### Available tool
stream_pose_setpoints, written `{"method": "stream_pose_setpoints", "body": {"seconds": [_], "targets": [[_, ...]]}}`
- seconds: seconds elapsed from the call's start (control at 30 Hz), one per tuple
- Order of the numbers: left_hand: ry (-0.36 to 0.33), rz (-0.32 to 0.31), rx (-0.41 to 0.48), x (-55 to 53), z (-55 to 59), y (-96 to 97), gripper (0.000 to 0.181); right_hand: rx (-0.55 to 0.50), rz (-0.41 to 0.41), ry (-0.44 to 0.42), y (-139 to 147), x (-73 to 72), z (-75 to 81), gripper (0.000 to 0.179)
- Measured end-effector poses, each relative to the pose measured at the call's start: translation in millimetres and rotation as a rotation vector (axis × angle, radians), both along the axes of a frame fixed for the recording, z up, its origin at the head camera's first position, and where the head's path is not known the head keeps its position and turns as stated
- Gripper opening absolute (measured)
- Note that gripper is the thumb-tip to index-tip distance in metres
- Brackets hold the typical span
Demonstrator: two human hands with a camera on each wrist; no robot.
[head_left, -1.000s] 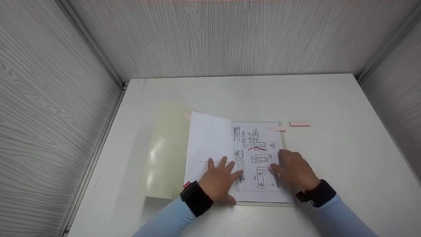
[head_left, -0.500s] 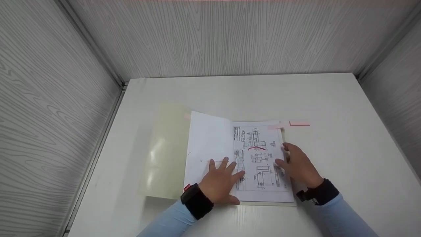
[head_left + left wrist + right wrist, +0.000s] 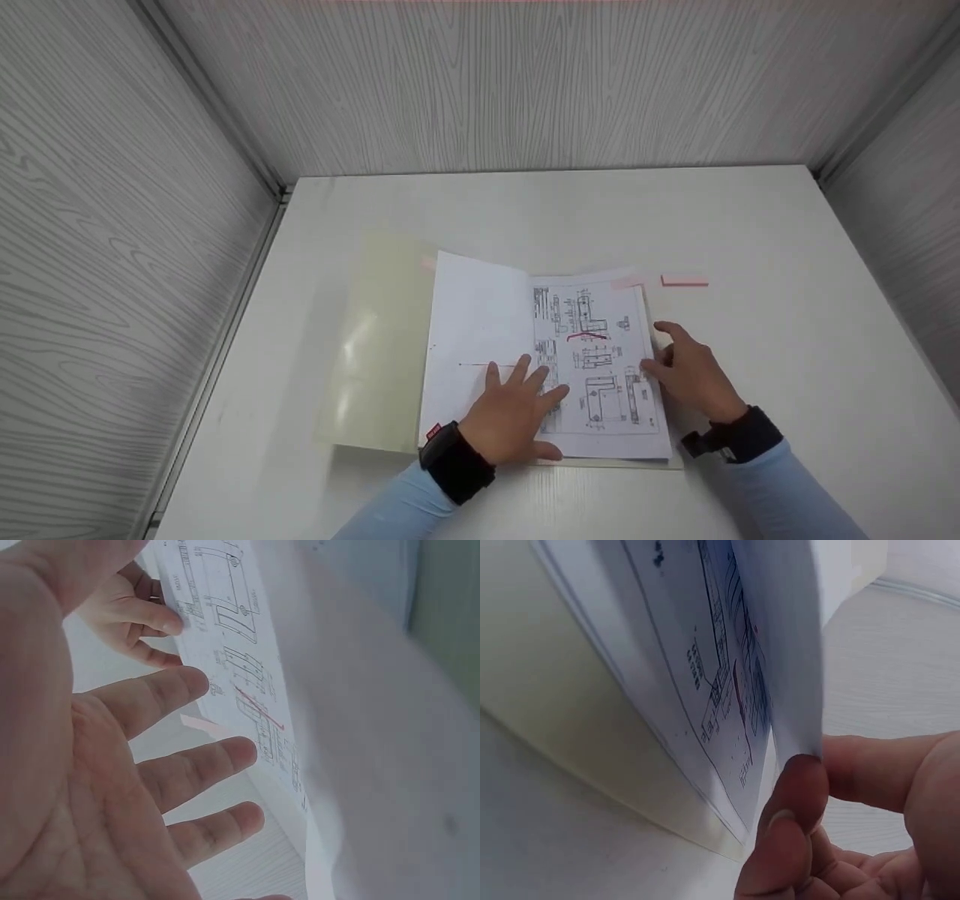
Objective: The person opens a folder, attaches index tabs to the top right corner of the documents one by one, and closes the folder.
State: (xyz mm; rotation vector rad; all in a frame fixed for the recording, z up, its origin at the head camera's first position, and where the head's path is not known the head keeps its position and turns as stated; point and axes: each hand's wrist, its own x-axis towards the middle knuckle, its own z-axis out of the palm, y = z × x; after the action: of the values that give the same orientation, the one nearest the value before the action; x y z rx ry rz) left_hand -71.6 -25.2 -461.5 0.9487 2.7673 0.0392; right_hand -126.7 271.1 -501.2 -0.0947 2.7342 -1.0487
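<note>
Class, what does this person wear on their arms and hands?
Both sleeves are light blue. The left wristband is wide and black, with a red tag, its lettering unreadable. The right wristband is black, with a small block jutting out. Left hand and right hand: no gloves.

Seen on the white table (image 3: 480,217), to the right of its middle, one small pink pad (image 3: 684,280), with darker pink along the front edge. Behind the table, an upright back panel (image 3: 480,90) with grey wood-grain pattern, and similar pattern on the left panel (image 3: 112,225) and the right panel (image 3: 907,180). Between the panels, in both rear corners, grey strips (image 3: 208,94)
</note>
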Motion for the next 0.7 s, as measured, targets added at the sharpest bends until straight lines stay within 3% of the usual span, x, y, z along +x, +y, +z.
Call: {"method": "stream_pose_setpoints", "body": {"seconds": [0.3, 0.53, 0.7], "targets": [[-0.013, 0.016, 0.046, 1.0, -6.9, 4.9, 0.087, 0.016, -0.015, 0.021, -0.8, -0.4, -3.8, 0.052], [0.023, 0.008, 0.056, 2.8, -15.2, 5.1, 0.087, 0.028, -0.016, 0.047, -1.7, 0.9, -1.8, 0.04], [0.025, 0.015, 0.085, 4.3, -20.1, 3.4, 0.087, 0.051, -0.02, 0.072, -1.5, 1.1, -1.3, 0.019]]}}
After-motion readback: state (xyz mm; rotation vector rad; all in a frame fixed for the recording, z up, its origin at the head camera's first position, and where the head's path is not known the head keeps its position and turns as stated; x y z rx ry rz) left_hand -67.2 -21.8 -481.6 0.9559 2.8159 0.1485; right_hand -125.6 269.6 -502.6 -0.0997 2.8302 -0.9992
